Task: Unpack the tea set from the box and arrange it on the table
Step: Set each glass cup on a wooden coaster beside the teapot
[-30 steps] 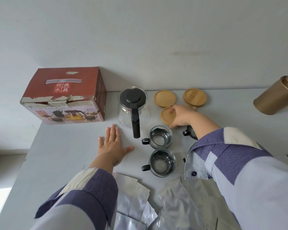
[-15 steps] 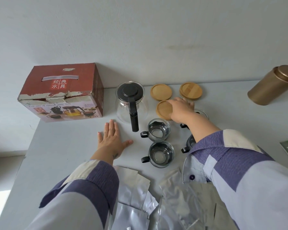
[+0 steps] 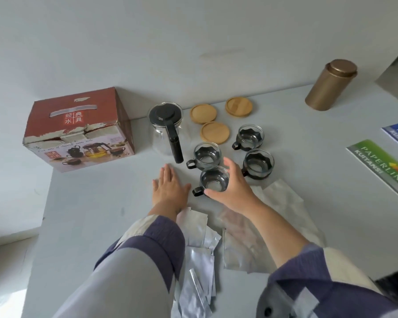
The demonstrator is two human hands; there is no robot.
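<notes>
The red cardboard tea-set box (image 3: 78, 129) stands at the table's back left. To its right is a glass teapot (image 3: 166, 127) with a black lid and handle. Three round wooden coasters (image 3: 215, 132) lie behind several glass cups with black handles (image 3: 249, 137). My right hand (image 3: 232, 191) curls around the nearest cup (image 3: 214, 181), thumb on its near side and fingers on its right rim. My left hand (image 3: 170, 187) lies flat on the table beside that cup, fingers apart, holding nothing.
Empty silver foil bags (image 3: 198, 260) are strewn on the grey table (image 3: 101, 214) under my forearms. A gold tin canister (image 3: 331, 84) stands at the back right. Green and blue receipt books (image 3: 384, 164) lie along the right edge. A wall runs behind everything.
My right hand has left the wooden coaster at the back and come toward me onto the nearest cup. The camera has tilted and shifted. My left hand has stayed flat.
</notes>
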